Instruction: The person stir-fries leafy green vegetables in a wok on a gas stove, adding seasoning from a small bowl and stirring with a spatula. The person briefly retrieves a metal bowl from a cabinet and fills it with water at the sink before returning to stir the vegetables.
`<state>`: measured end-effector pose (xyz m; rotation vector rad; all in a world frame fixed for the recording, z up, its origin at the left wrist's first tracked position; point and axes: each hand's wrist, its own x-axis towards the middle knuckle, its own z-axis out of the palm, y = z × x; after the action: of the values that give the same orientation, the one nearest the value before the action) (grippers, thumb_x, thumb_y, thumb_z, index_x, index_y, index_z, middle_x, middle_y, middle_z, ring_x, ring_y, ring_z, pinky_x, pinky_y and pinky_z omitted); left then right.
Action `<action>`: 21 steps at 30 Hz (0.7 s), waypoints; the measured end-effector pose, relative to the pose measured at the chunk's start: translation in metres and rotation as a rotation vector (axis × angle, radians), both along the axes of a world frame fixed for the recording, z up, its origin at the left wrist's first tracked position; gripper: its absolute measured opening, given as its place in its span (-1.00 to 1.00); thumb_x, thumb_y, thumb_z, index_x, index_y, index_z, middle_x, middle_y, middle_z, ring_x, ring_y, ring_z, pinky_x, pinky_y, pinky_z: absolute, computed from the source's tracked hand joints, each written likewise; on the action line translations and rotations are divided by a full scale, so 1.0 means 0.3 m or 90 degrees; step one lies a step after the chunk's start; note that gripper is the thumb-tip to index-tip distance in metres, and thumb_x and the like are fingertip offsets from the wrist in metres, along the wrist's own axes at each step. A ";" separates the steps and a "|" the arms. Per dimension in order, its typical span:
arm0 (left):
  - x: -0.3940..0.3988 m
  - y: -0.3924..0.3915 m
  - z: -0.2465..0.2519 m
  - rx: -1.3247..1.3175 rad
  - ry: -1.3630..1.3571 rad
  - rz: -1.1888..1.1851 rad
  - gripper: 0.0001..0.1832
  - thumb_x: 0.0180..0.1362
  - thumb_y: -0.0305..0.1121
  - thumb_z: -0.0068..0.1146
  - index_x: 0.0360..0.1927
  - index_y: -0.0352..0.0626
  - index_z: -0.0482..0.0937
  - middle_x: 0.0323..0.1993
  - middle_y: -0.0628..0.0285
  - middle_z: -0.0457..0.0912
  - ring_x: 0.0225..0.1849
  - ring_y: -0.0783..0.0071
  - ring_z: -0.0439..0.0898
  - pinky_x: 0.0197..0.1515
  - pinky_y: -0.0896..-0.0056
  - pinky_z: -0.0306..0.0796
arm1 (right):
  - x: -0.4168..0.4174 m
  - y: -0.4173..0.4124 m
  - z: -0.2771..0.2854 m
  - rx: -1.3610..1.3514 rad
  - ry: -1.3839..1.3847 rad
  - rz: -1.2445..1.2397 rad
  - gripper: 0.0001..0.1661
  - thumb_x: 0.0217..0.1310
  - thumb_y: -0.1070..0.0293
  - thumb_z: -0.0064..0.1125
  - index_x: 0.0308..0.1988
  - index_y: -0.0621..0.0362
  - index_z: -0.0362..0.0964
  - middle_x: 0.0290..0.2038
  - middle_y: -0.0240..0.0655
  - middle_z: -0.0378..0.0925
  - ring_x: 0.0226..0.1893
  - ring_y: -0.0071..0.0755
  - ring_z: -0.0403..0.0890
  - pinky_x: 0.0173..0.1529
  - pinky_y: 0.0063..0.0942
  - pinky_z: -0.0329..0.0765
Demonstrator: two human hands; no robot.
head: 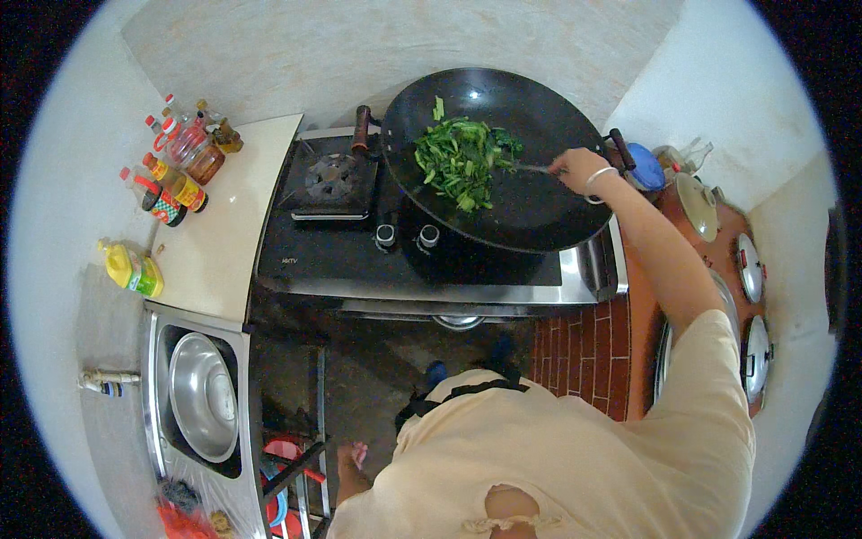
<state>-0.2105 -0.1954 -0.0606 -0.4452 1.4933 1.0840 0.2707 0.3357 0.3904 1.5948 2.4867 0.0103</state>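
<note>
Over the right side of a large black wok [539,215], my right hand [580,172] is closed around the handle of a metal cooking utensil [532,167]. The utensil's working end disappears into chopped leafy greens [461,158], heaped left of the wok's middle. One loose piece of green stem [438,108] lies higher on the wok wall. My left hand [353,455] hangs low beside my body, mostly hidden by the shirt. Something pink shows at it, too small to make out. The wok sits on the right side of a black gas stove [323,263].
An unused-looking burner [330,174] is on the stove's left. Several sauce and oil bottles [195,155] and a yellow jug [135,269] stand on the left counter [222,229]. A metal basin [205,397] rests in the sink [155,377]. Lidded pots [697,205] line the brick ledge at right.
</note>
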 end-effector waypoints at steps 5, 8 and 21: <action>-0.117 0.308 0.003 0.061 0.011 -0.188 -0.84 0.07 -0.37 -0.21 -0.25 -0.08 0.31 -0.55 0.22 0.40 -0.55 0.45 0.44 -0.76 0.57 0.18 | -0.193 -0.022 -0.006 0.199 -0.114 -0.061 -0.79 -0.10 0.42 -0.04 -0.35 0.03 0.45 -0.37 -0.17 0.47 -0.36 -0.20 0.52 -0.32 -0.36 0.48; -0.017 0.451 0.149 0.062 0.152 -0.195 -0.80 0.07 -0.34 -0.21 -0.20 -0.06 0.31 -0.53 0.22 0.42 -0.50 0.45 0.46 -0.64 0.51 0.28 | -0.184 -0.094 0.015 0.321 -0.176 0.084 -0.83 -0.08 0.40 -0.09 -0.48 0.09 0.47 -0.48 -0.20 0.45 -0.48 -0.25 0.53 -0.42 -0.41 0.49; 0.038 -0.187 -0.051 -0.034 -0.078 -0.066 -0.82 0.05 -0.34 -0.16 -0.25 -0.10 0.33 -0.51 0.24 0.43 -0.47 0.34 0.46 -0.58 0.40 0.33 | 0.167 -0.152 0.365 -0.316 -0.049 -0.198 -0.76 -0.19 0.43 0.09 -0.35 0.02 0.49 -0.48 -0.20 0.51 -0.45 -0.22 0.52 -0.35 -0.38 0.44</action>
<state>-0.1992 -0.2515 -0.0758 -0.4584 1.4236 0.9222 0.3209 0.2900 0.5000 1.6840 1.9487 -0.5316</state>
